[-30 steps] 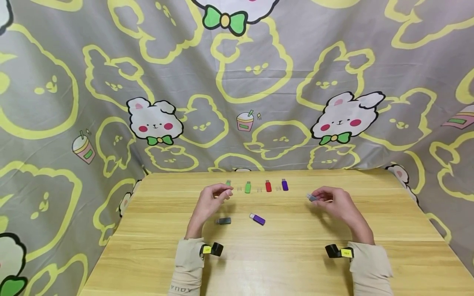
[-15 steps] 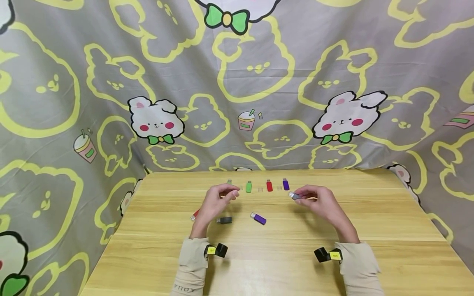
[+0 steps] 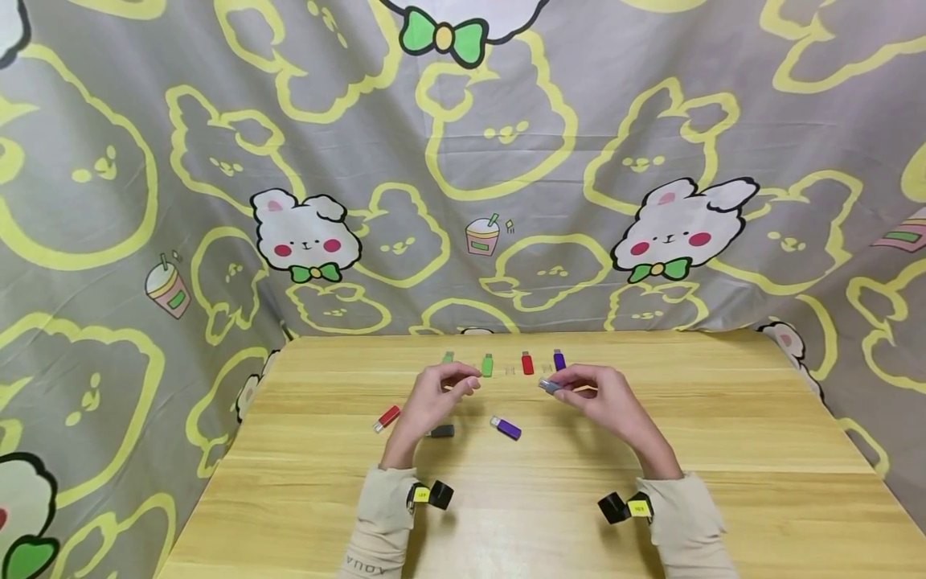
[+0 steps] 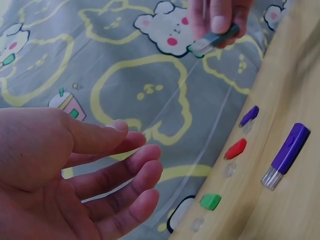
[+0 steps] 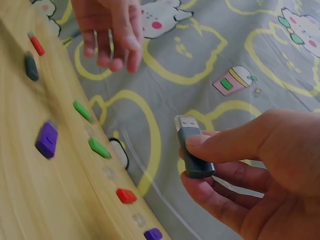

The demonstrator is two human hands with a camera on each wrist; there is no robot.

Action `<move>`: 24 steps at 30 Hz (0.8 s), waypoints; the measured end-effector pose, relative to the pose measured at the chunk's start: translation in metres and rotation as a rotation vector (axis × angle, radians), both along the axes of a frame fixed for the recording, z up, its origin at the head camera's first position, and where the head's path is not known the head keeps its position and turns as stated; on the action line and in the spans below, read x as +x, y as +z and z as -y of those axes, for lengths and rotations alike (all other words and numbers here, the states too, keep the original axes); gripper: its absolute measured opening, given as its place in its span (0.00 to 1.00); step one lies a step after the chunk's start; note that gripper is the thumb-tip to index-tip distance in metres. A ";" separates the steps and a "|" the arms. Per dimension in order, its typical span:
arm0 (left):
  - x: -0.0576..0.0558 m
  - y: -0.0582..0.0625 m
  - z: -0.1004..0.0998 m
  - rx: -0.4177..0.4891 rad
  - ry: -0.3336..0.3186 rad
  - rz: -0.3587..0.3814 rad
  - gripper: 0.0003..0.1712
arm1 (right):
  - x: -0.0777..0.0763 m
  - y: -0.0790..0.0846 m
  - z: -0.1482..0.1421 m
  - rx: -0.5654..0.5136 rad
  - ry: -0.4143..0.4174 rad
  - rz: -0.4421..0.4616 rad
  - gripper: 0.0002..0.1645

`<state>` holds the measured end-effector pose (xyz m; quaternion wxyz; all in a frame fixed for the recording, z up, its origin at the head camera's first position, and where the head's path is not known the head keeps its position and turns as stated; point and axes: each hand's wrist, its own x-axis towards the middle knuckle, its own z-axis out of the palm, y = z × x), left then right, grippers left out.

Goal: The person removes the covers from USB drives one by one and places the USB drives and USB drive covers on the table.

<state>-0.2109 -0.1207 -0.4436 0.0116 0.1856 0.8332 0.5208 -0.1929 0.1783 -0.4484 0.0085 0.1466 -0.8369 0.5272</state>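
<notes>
My right hand (image 3: 600, 394) pinches a dark grey USB stick (image 5: 195, 150) between thumb and fingers, above the table. Its metal plug points away from the palm, apparently under a clear cap. My left hand (image 3: 437, 394) hovers to the left with relaxed, slightly bent fingers and holds nothing. Below the hands, a purple USB stick (image 3: 506, 428) lies on the table. A second dark grey USB stick (image 3: 443, 431) is partly hidden by my left wrist, and a red USB stick (image 3: 387, 416) lies left of it.
Along the back of the wooden table (image 3: 289, 482) stretches a row of USB sticks: two green, including the nearer green stick (image 3: 488, 366), a red one (image 3: 527, 363) and a purple one (image 3: 559, 359). Small clear pieces (image 5: 109, 172) lie between them. A patterned curtain (image 3: 405, 161) hangs behind.
My right hand has moved left with the dark grey USB stick, toward the middle. My left hand has shifted slightly right, uncovering the red USB stick.
</notes>
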 end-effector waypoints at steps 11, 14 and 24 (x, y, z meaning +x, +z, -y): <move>0.003 -0.002 -0.013 0.037 -0.045 0.012 0.11 | 0.001 0.001 0.026 -0.035 0.014 -0.060 0.11; 0.003 -0.001 -0.016 0.035 -0.065 0.014 0.11 | 0.002 0.000 0.032 -0.042 0.017 -0.078 0.11; 0.006 0.001 -0.027 0.081 -0.116 0.009 0.13 | 0.004 -0.001 0.046 -0.073 0.025 -0.100 0.10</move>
